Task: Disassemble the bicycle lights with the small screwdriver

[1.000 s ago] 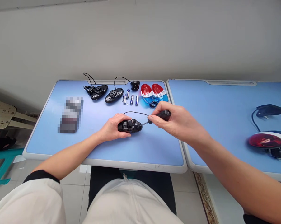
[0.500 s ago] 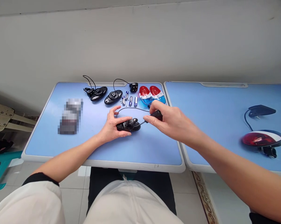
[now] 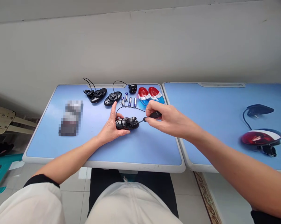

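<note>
On the near part of the blue table lies a black oval bicycle light base (image 3: 127, 123), with a clamp on top and a thin cable looping behind it. My left hand (image 3: 113, 127) grips its left end, thumb along the near side and the index finger raised. In my right hand (image 3: 167, 119) is a screwdriver (image 3: 155, 115) with a black handle. Its shaft slants down left, and the tip meets the right end of the base. Whether a screw sits under the tip is too small to tell.
Behind are two more black bases (image 3: 98, 95), a button switch (image 3: 132, 88), several batteries (image 3: 130, 102) and two red-and-blue lenses (image 3: 143, 95). A blurred-out flat item (image 3: 71, 118) lies left. On the right-hand table sit an assembled light (image 3: 261, 137) and a dark triangular part (image 3: 259, 109).
My left index finger has lifted off the clamp. My right hand has turned the screwdriver handle and shifted slightly left. The view has tilted a little.
</note>
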Demonstrator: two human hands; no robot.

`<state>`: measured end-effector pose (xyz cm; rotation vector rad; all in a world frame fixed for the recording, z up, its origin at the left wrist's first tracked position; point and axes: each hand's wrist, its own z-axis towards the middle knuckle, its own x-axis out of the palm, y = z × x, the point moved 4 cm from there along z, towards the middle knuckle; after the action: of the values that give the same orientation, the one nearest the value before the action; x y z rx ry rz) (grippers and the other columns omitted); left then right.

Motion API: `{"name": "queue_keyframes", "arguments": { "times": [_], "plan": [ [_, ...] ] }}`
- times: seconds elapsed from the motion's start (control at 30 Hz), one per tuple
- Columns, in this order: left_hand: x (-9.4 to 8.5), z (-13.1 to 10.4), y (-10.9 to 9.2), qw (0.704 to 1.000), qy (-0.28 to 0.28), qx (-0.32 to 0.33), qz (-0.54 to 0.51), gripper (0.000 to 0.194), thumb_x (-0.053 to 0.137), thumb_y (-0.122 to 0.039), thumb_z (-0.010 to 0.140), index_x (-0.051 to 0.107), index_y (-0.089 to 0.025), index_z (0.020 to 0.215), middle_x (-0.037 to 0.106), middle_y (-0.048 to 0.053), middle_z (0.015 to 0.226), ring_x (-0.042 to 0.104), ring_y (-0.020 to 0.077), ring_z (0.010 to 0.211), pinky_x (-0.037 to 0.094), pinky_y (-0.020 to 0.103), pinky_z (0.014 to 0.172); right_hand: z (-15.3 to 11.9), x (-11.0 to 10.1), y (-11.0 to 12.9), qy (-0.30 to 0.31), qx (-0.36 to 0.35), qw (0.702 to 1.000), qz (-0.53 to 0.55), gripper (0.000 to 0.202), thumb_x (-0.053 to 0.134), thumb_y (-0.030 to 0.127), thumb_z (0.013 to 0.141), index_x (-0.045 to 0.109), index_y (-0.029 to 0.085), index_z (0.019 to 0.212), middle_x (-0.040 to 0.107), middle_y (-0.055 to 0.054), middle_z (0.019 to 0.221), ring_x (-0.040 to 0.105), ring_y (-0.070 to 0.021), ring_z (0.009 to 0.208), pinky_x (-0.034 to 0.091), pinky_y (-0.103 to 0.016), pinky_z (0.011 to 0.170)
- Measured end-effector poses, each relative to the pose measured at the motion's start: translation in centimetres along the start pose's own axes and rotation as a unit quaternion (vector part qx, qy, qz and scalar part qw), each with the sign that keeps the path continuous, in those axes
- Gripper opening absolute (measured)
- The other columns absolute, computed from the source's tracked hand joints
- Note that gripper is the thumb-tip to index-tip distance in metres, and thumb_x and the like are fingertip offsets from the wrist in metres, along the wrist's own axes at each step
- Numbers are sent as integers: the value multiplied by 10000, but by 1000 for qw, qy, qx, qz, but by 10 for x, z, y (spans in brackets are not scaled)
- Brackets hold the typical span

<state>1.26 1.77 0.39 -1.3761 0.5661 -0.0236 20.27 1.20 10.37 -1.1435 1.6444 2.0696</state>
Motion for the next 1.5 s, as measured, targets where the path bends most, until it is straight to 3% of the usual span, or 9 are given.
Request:
{"name": "queue_keyframes", "arguments": {
  "times": [0.17,0.27,0.43,0.57,0.7,0.87,1.03,1.27,1.5],
  "plan": [
    [-3,2,2,999,-31,-41,-16,869,821,-308,563,262,-254,1226,520,-16,917,569,145,843,456,321,811,3,1,-2,-23,51,998,-27,254,560,361,811,369,229,709,410,60,569,293,-92,492,257,-246,486],
    [-6,2,2,995,-52,-87,-26,814,842,-310,514,315,-233,1130,541,-28,890,590,150,834,464,317,804,5,-2,-2,-28,37,999,-21,189,565,261,768,381,232,740,445,52,613,354,-99,529,290,-238,509],
    [-8,2,-1,993,-63,-94,-20,926,859,-282,485,330,-223,1242,635,0,935,627,172,863,469,344,849,8,-2,3,8,0,1000,-27,141,549,260,766,412,228,755,516,32,652,427,-113,562,311,-250,545],
    [-9,1,-2,995,-51,-90,14,743,861,-351,476,508,-191,1110,656,23,970,630,196,903,480,345,853,12,1,6,7,37,996,-81,265,543,375,813,355,232,693,400,66,509,295,-103,467,247,-263,504],
    [-9,0,-1,995,-36,-80,53,581,838,-407,522,635,-186,1020,643,7,905,616,195,882,482,330,827,17,0,7,18,22,998,-56,200,522,243,788,337,233,712,434,56,573,333,-104,504,263,-254,507],
    [-9,1,0,996,-35,-58,60,573,831,-426,535,669,-211,1041,612,-5,858,601,183,839,481,316,798,16,-4,8,75,-31,996,-49,119,513,195,754,399,227,739,482,32,666,393,-110,575,293,-247,535],
    [-9,2,0,995,-37,-58,68,569,831,-416,535,673,-210,1041,590,-11,829,593,176,808,482,315,779,15,-1,8,29,8,996,-86,278,547,356,802,336,229,674,354,64,521,283,-103,487,228,-259,499],
    [-8,3,3,996,-32,-42,66,580,829,-436,537,678,-213,1051,596,-4,860,589,180,837,475,326,818,16,-3,9,39,6,997,-63,206,542,129,663,366,228,702,456,45,639,377,-106,564,279,-244,526],
    [-9,3,0,996,-25,-37,84,590,827,-419,552,682,-228,1091,561,-15,824,569,164,805,466,298,777,18,-1,9,54,50,991,-108,255,585,281,771,370,224,647,404,58,525,313,-104,495,234,-257,495]
  ]
}}
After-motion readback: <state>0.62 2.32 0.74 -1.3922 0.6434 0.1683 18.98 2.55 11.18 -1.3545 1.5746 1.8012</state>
